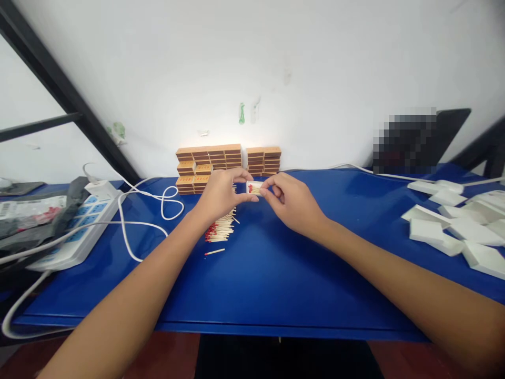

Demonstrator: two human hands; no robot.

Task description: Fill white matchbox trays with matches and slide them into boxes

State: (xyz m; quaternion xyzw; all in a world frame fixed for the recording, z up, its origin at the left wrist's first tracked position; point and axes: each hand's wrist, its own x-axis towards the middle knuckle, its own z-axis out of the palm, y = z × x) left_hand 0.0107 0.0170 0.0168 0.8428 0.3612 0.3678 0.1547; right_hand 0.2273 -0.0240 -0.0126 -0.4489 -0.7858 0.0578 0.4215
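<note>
Head view: a small white tray (255,183) of red-tipped matches (256,190) is held over the blue table (252,284), its long axis running left to right, match heads pointing left. The left hand (221,192) grasps its long sides, thumb nearest; the right hand (295,202) touches the right end, its grip's hold impossible to tell. Loose matches (220,230) lie by the left hand; stacked matchboxes (216,155) stand behind, white pieces (428,231) far right.

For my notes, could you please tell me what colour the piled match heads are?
The match heads are red, seen best in the head view.
</note>
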